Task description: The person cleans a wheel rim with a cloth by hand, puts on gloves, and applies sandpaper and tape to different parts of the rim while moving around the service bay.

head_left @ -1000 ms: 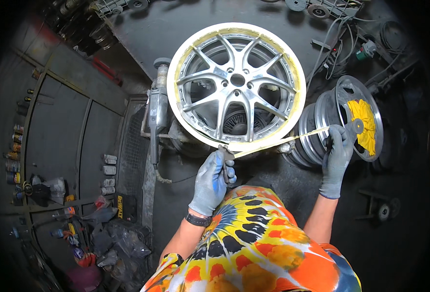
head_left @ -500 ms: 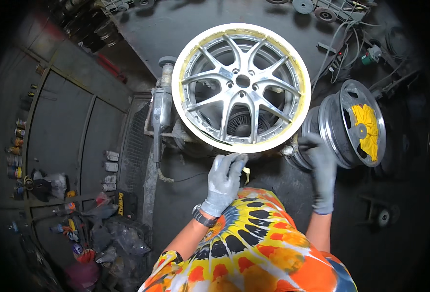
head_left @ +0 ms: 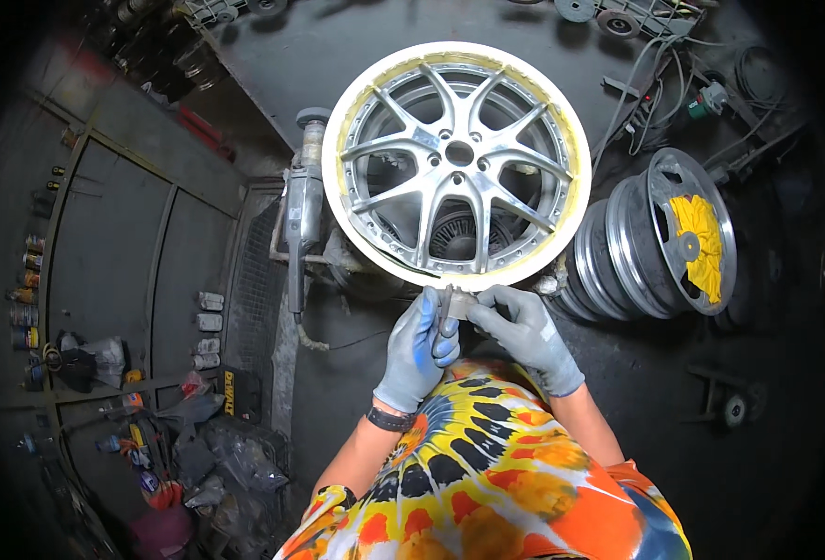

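A silver multi-spoke wheel rim (head_left: 459, 154) lies face up in front of me, its outer lip covered by a pale band with yellowish tape along the inside edge. Just below its near edge, both of my grey-gloved hands meet. My left hand (head_left: 416, 350) is closed around a small flat greyish piece (head_left: 460, 304), with the blue-stained finger side of its glove showing. Thumb and fingers of my right hand (head_left: 527, 334) pinch the same piece from the other side. Its exact kind is too small to make out.
Left of the rim stands a grey power grinder (head_left: 304, 210). More rims (head_left: 618, 247) stand at the right, one with a yellow cloth (head_left: 696, 245) on it. Cables and a green-ended tool (head_left: 708, 101) lie at the back right. Cans (head_left: 25, 315) line the left wall.
My right hand has come in from the right to join my left hand. A yellow strip seen beside the left hand no longer shows. My left hand has turned, showing its fingers.
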Tool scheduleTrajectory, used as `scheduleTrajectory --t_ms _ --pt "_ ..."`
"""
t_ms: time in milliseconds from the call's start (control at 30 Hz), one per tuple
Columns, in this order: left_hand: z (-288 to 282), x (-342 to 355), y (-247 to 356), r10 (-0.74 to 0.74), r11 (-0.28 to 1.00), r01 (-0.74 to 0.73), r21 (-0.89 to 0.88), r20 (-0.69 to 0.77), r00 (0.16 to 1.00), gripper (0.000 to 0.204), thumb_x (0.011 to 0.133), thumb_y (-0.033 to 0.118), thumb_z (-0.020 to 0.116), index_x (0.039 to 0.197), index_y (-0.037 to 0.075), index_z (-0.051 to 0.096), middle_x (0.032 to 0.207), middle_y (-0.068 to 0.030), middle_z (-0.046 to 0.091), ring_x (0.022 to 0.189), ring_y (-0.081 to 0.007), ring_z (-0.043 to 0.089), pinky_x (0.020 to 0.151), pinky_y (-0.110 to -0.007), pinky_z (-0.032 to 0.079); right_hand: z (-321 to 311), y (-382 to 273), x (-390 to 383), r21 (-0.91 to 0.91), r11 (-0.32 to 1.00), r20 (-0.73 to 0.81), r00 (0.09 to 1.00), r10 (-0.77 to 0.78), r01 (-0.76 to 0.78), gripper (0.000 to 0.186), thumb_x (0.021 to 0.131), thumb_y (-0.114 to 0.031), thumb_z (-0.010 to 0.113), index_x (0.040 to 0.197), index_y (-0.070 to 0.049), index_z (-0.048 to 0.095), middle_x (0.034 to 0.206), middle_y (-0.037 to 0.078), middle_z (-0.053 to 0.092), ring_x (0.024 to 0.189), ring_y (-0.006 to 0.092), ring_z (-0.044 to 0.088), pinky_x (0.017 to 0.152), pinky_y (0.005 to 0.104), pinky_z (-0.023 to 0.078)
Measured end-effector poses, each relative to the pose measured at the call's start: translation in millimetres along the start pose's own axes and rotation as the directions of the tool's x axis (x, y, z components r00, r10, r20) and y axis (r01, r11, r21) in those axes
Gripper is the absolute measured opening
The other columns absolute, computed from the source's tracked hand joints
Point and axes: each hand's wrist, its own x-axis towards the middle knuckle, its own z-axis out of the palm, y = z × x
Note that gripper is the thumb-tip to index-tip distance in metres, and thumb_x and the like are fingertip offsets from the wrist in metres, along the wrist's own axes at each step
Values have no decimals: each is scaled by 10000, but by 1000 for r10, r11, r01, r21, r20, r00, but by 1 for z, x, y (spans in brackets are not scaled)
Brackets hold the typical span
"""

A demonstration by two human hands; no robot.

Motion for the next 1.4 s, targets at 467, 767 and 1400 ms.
scheduleTrajectory --t_ms 467,767,1400 --pt "6 15 -5 100 947 -60 315 -113 989 167 1118 226 587 1126 61 613 807 49 502 642 -24 416 570 -192 361 -10 1 -6 -17 1000 -131 991 20 -23 236 978 -196 704 952 38 687 759 33 642 703 71 550 644 287 479" --pt "4 19 -12 170 896 -99 433 -130 977 171 1083 233 661 1120 72 619 831 43 526 592 -23 419 513 -197 333 -17 -6 -14 5 997 -156 985 79 -79 176 953 -141 716 915 28 687 756 -8 604 728 52 501 643 269 417" --pt "-11 15 19 262 808 -236 540 30 965 152 1058 161 690 1138 46 632 884 66 558 739 -1 485 640 -177 414 -67 24 -40 -145 988 -444 896 -20 -49 166 979 -112 643 845 -14 632 727 -27 538 668 41 487 600 258 408"
